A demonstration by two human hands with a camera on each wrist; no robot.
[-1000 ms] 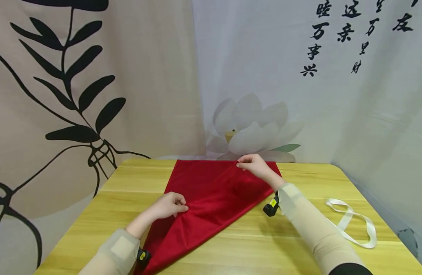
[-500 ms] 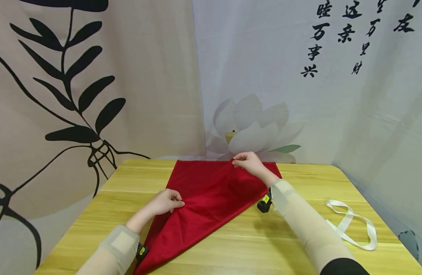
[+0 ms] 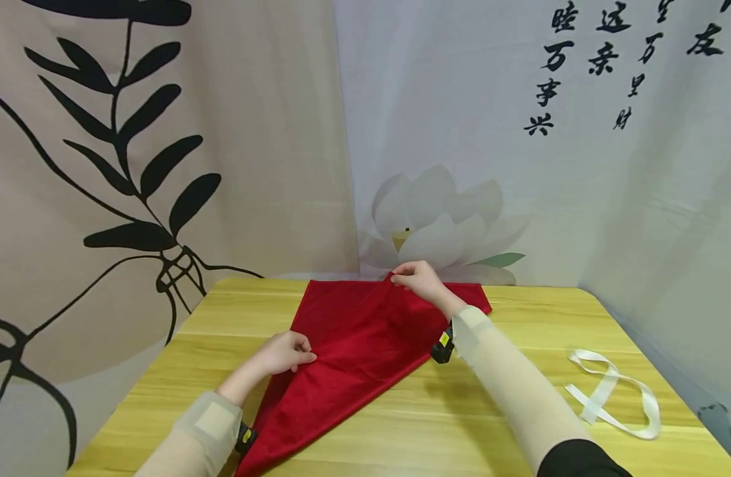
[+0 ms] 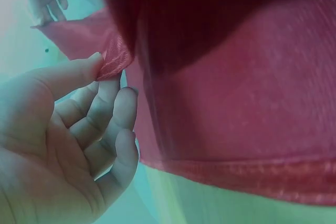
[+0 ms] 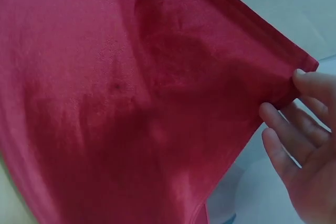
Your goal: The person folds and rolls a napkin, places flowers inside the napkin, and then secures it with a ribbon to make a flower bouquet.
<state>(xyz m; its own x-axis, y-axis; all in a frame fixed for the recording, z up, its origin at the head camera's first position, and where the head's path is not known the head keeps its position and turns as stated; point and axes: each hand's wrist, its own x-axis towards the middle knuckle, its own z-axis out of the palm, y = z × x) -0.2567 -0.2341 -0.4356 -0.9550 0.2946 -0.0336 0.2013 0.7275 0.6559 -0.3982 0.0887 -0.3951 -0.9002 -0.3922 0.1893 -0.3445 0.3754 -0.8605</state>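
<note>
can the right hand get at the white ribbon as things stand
Probably: the ribbon lies uncovered on the table, with nothing seen blocking it from the right hand. But that hand pinches the cloth, so it would likely need to let go first.

Beige forearm sleeves (image 3: 508, 387) end in pale wristbands (image 3: 215, 419); small black wrist cameras (image 3: 440, 352) bear yellow labels (image 3: 444, 339); a black cuff (image 3: 580, 460) meets the right sleeve's upper end.

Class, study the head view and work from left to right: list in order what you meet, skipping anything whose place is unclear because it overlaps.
Black printed leaves → left hand → right hand → white ribbon. Red cloth left out: it overlaps both hands.
</note>
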